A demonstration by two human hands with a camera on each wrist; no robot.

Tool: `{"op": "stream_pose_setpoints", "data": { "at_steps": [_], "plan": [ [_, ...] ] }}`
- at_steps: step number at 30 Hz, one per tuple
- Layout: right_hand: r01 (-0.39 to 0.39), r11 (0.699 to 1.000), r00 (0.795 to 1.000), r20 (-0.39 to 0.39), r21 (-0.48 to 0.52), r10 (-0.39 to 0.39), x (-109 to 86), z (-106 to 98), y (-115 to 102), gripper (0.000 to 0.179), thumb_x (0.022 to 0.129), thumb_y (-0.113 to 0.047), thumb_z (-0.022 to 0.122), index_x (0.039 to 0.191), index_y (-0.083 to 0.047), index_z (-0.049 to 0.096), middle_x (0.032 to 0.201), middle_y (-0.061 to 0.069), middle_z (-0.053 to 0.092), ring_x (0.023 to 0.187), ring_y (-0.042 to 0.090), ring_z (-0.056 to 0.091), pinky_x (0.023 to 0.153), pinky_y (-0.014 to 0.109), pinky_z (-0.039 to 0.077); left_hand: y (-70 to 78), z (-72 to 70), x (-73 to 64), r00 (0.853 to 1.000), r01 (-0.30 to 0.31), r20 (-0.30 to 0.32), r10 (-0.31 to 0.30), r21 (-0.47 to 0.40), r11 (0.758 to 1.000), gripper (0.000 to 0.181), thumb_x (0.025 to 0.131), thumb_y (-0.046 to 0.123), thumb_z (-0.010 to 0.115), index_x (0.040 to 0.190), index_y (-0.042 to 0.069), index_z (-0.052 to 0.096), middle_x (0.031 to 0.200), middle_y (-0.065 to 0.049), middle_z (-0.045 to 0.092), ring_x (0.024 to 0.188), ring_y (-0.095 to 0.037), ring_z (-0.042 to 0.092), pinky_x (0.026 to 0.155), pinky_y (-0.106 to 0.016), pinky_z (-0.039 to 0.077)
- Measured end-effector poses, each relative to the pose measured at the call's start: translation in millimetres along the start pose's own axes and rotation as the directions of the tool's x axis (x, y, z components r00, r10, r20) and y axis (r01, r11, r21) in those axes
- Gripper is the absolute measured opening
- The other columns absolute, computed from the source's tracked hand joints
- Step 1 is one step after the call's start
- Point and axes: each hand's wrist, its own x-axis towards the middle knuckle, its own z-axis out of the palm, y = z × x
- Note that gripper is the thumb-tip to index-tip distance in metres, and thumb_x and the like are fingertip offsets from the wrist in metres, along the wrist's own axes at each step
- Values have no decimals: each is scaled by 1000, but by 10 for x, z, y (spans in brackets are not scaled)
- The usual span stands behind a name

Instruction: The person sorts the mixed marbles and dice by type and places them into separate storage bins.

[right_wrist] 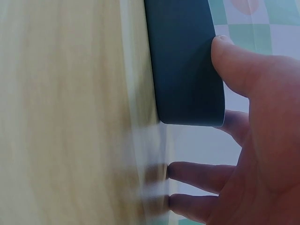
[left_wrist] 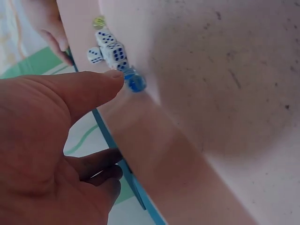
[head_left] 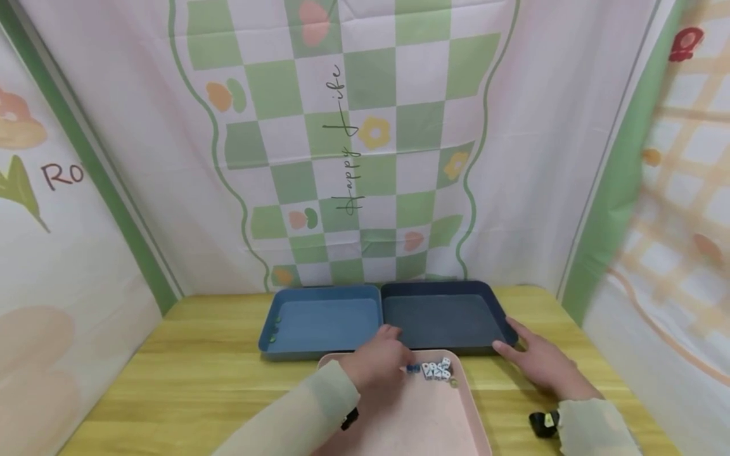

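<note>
My left hand (head_left: 379,358) reaches over the far rim of the pink tray (head_left: 410,421). In the left wrist view its thumb (left_wrist: 101,89) lies beside the translucent blue marbles (left_wrist: 136,83), and the other fingers hang past the rim. Several white dice (head_left: 436,369) cluster to the right of the marbles, with a yellowish marble (head_left: 454,382) near them. At the near right corner of the dark navy tray (head_left: 445,316) is my right hand (head_left: 542,364). Its thumb (right_wrist: 234,65) touches the rim, while the straight fingers (right_wrist: 201,177) extend beside the corner, toward the table.
A lighter blue tray (head_left: 327,323) stands left of the navy one, with a few small greenish marbles (head_left: 272,338) along its left side. All the trays are on a yellow wooden table (head_left: 199,361). Patterned curtains (head_left: 365,145) enclose the back and sides.
</note>
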Motion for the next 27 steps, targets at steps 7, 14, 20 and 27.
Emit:
{"op": "stream_pose_setpoints", "data": {
  "at_steps": [7,14,20,27],
  "plan": [
    [-9,1000,1000,11,2,9,-15,14,-18,94,98,-67,42,158,1,15,138,40,43,122,63,40,86,77,36,-21,27,6,1000,8,14,-8,-13,1000,25,93,13,72,114,24,78,113,14,67,136,-23,39,108,-32,35],
    [14,1000,1000,-15,-5,-14,-14,-4,-3,92,99,-64,43,157,2,15,138,41,43,121,63,41,86,77,36,-32,137,113,998,55,0,-55,8,998,26,93,12,70,113,28,78,107,19,67,132,-18,40,107,-31,36],
    [11,1000,1000,-21,-13,-11,14,8,40,92,99,-64,43,157,1,16,138,42,40,121,64,40,88,75,37,-13,160,146,995,95,-9,-95,32,995,31,92,7,67,107,31,79,105,18,65,129,-15,41,104,-28,37],
    [13,1000,1000,-13,-2,-13,17,27,20,93,98,-64,44,157,2,16,139,43,38,121,64,39,89,74,37,-38,193,104,994,106,-34,-104,52,993,25,91,11,71,103,31,80,116,11,66,134,-20,37,109,-31,34]
  ]
}}
